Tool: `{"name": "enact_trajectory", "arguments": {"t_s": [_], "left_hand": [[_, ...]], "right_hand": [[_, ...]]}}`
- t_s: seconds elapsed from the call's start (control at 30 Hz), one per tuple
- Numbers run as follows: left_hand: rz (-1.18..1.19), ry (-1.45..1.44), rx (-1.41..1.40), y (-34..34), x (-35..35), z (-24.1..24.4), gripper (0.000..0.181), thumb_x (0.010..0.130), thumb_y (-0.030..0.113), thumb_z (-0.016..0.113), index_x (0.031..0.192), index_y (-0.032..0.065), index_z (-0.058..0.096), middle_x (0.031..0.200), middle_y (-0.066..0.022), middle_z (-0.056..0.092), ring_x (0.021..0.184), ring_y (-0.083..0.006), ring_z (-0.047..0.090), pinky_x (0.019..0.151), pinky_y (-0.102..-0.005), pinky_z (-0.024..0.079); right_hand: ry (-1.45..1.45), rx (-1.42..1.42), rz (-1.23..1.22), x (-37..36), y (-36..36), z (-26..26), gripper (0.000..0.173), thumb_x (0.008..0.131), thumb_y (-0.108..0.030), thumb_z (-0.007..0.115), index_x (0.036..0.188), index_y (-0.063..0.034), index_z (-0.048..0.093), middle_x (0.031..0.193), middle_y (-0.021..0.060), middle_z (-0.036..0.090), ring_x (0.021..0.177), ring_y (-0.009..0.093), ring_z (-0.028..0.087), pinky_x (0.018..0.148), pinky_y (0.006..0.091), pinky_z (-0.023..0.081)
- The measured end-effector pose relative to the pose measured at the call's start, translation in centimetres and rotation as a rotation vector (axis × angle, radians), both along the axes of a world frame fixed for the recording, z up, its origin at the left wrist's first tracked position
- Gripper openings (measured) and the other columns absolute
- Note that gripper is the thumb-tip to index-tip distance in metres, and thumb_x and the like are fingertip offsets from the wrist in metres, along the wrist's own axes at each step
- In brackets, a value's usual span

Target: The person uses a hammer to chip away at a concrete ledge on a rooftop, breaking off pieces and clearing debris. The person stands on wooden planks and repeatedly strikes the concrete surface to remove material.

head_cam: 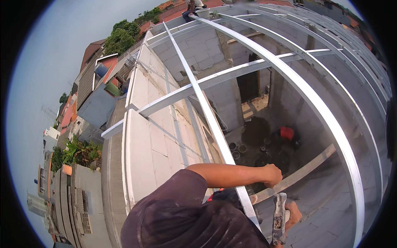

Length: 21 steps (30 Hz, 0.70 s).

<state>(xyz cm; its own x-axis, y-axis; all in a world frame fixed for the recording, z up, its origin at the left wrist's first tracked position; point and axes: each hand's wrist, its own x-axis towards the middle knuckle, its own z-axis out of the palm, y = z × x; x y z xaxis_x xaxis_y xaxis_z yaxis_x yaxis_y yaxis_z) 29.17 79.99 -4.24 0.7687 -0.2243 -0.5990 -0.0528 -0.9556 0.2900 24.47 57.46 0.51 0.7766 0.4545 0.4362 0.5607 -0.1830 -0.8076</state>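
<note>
My left arm reaches across a light steel roof channel [217,133], and my left hand [273,175] is a closed fist beyond it, with nothing seen in it. Below the fist, near the lower edge, my right hand [293,214] grips a worn metal tool [279,218], which looks like a hammer with its head towards the camera. The tool is just right of the channel's near end and apart from it. A wider curved steel channel [325,114] runs farther right. A cross channel [235,72] passes beneath both. A foot partly shows beside the near channel.
A block wall [155,139] drops off beside neighbouring roofs at left. Between the channels opens a deep room with a board [297,173] across it, several buckets [242,148] and a person in red [287,133] below. Another person [194,6] sits at the far end near a pail [203,13].
</note>
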Motion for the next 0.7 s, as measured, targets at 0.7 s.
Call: {"name": "enact_trajectory", "arguments": {"t_s": [0.7], "left_hand": [[0.047,-0.148,-0.217,1.3,5.5,-0.2,0.053,0.099,0.050,0.067,0.096,-0.0007,0.080,0.092,-0.0217,0.078,0.096,-0.0412,0.075,0.083,-0.0523,0.059]], "right_hand": [[0.165,0.035,0.235,-2.0,1.7,-0.3,0.031,0.083,-0.024,0.088,0.073,-0.0039,0.067,0.065,0.0091,0.060,0.058,0.028,0.054,0.057,0.0405,0.041]]}}
